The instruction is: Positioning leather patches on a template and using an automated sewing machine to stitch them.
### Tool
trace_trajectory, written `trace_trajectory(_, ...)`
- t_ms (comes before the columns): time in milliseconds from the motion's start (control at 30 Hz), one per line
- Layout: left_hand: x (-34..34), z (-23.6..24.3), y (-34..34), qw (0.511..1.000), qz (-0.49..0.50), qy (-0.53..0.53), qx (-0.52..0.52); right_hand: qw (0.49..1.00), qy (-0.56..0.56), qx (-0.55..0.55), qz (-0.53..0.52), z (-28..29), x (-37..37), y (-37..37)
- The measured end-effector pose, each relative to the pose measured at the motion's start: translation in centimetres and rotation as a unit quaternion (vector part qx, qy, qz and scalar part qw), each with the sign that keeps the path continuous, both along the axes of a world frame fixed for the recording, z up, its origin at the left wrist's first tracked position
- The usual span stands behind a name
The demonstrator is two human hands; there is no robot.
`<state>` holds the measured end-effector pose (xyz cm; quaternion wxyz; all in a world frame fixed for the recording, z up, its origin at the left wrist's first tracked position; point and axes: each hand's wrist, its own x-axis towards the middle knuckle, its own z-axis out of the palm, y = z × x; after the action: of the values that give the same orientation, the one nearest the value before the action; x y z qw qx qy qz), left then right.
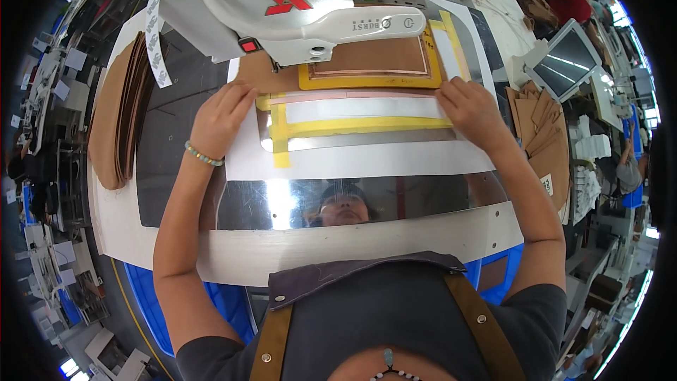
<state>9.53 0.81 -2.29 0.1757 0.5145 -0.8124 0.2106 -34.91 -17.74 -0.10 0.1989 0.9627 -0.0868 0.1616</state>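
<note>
brown panel point(264, 79) under front of white machine point(243, 0) | my left hand point(222, 113) front-left of machine, right hand point(470, 109) front-right by yellow frame point(367, 83); fingers bunched, can't tell if clamped | shiny plate point(430, 201), white tabletop point(402, 241) in front | brown stacks point(109, 120) either side, monitor point(570, 63) right

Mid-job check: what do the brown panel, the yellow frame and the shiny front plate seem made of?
Brown panel: perhaps leather or imitation, by its matte, even surface. Yellow frame: perhaps plastic or coated board, flat-coloured; core unclear. Shiny front plate: probably polished metal, mirroring the person and a bright light.
</note>
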Motion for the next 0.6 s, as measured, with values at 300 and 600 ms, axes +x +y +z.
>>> trace_trajectory(300,-3.9,-0.8,-2.0,0.999,-0.022,0.005,0.037,0.985,-0.087,0.092,-0.115,-1.7,-4.9,-1.5)
trace_trajectory(600,-4.0,-0.4,-1.0,0.996,0.022,0.081,0.019,0.986,-0.098,0.098,-0.097,-1.8,-4.8,-1.3)
